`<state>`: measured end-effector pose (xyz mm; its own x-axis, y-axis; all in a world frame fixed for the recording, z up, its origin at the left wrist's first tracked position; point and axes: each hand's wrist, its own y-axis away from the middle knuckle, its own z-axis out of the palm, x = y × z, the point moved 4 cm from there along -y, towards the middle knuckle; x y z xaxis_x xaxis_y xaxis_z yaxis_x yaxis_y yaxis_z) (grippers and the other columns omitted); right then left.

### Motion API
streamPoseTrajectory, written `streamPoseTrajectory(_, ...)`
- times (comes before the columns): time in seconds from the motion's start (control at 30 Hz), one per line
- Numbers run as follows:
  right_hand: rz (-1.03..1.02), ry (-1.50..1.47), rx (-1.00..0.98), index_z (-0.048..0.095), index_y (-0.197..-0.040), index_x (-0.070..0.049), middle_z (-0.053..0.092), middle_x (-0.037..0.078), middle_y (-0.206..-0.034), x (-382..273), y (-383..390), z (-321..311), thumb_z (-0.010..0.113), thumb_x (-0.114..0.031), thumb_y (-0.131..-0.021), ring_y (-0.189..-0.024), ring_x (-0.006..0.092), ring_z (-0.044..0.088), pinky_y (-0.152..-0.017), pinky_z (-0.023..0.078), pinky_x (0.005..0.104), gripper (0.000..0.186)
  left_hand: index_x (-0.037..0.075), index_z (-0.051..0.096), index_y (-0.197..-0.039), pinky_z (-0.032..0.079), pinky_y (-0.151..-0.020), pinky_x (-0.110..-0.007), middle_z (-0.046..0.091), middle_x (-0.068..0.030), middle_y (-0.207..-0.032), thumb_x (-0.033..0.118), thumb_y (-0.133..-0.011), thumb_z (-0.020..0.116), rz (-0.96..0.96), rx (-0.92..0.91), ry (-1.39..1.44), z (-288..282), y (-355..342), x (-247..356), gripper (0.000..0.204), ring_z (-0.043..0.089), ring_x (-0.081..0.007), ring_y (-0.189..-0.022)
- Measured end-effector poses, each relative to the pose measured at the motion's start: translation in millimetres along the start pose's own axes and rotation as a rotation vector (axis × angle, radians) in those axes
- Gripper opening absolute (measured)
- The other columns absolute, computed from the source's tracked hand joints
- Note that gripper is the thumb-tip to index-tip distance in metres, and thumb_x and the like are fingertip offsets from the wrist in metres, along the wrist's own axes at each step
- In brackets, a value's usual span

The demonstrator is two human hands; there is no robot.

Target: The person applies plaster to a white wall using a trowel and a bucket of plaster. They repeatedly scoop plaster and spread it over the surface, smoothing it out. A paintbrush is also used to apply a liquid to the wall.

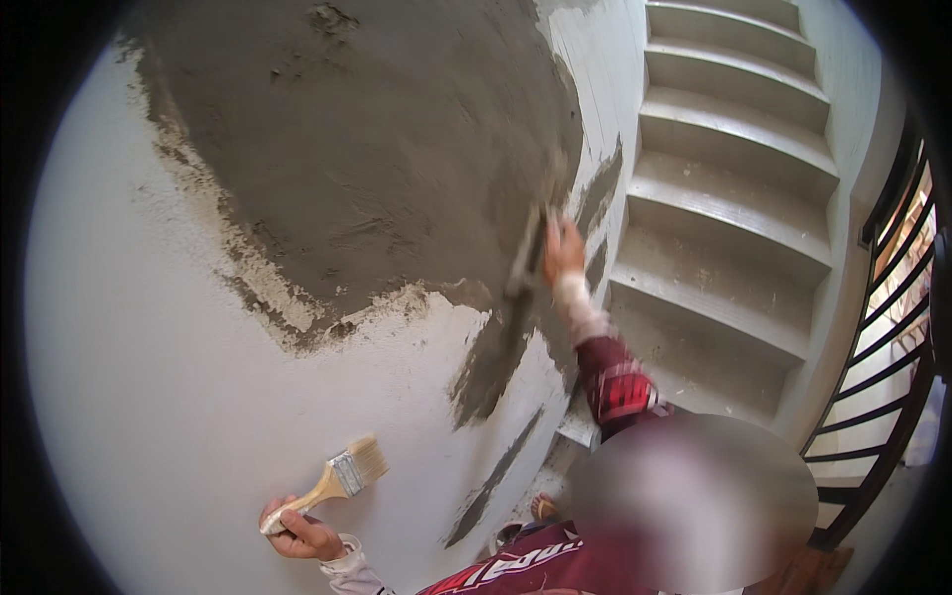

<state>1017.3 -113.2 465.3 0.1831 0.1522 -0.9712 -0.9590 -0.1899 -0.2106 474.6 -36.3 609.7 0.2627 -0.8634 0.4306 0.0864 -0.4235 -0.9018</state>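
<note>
My left hand (300, 533) is closed around the handle of a flat paintbrush (349, 474) with a pale wooden handle, a metal band and light bristles. It is held in front of the white wall (129, 397), low on the left. Higher up, my right hand (565, 248) grips a plastering trowel (527, 254), which is smeared by motion. The trowel is at the right edge of a large patch of grey cement plaster (397, 149). Rough, crumbly edges border that patch on its lower left, and grey streaks run down the wall below the trowel.
Pale stairs (729, 198) run along the right of the wall, close to my right arm. A dark metal railing (883, 377) curves along the far right. A foot in a sandal (543, 507) shows at the bottom, near the wall.
</note>
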Motion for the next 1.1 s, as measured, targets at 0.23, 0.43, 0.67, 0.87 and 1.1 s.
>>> streamPoseTrajectory(0.23, -0.390, 0.173, 0.145, 0.055, -0.129, -0.006, 0.062, 0.021, -0.123, 66.6, 96.3, 12.6, 0.050, -0.018, -0.098, -0.121, 0.0334, 0.056, -0.101, 0.045, 0.0409, 0.033, -0.006, 0.052, -0.094, 0.043, -0.051, -0.024, 0.053, -0.0104, -0.083, 0.025, -0.099, 0.048, 0.162, -0.028, -0.026, 3.2, -0.9, -6.0, 0.032, 0.051, -0.0154, -0.064)
streamPoseTrajectory(0.43, -0.011, -0.053, 0.045, 0.057, -0.126, -0.006, 0.063, 0.022, -0.122, -25.5, 0.4, -13.0, 0.053, -0.018, -0.096, -0.117, 0.0346, 0.059, -0.098, 0.045, 0.0393, 0.032, -0.007, 0.052, -0.101, 0.044, -0.052, -0.024, 0.051, -0.0077, -0.079, 0.026, -0.100, 0.049, 0.042, -0.058, 0.062, 11.2, -2.7, -7.1, 0.033, 0.051, -0.0146, -0.066)
streamPoseTrajectory(0.67, -0.102, 0.143, 0.174, 0.056, -0.126, -0.001, 0.062, 0.023, -0.122, 86.5, 51.1, 0.0, 0.052, -0.019, -0.094, -0.119, 0.0395, 0.056, -0.103, 0.042, 0.0447, 0.037, -0.009, 0.049, -0.113, 0.047, -0.060, -0.023, 0.052, -0.0087, -0.084, 0.028, -0.100, 0.048, -0.042, -0.023, 0.035, 4.6, -4.5, -6.5, 0.039, 0.053, -0.0151, -0.073)
streamPoseTrajectory(0.87, -0.447, 0.052, 0.004, 0.054, -0.129, -0.002, 0.060, 0.023, -0.126, 16.9, 69.1, 18.2, 0.060, -0.002, -0.086, -0.121, 0.0364, 0.056, -0.104, 0.043, 0.0411, 0.043, -0.009, 0.048, -0.118, 0.050, -0.065, -0.024, 0.053, -0.0101, -0.088, 0.030, -0.100, 0.050, -0.138, -0.006, -0.003, 7.2, -3.1, -1.4, 0.043, 0.056, -0.0155, -0.078)
streamPoseTrajectory(1.1, 0.189, -0.083, -0.058, 0.053, -0.129, -0.002, 0.061, 0.024, -0.121, -30.3, 2.4, -20.1, 0.054, -0.012, -0.093, -0.112, 0.0397, 0.059, -0.096, 0.046, 0.0440, 0.038, -0.009, 0.046, -0.120, 0.050, -0.063, -0.025, 0.053, -0.0106, -0.091, 0.033, -0.100, 0.053, -0.218, -0.046, 0.005, -3.6, -8.1, 1.8, 0.047, 0.057, -0.0166, -0.083)
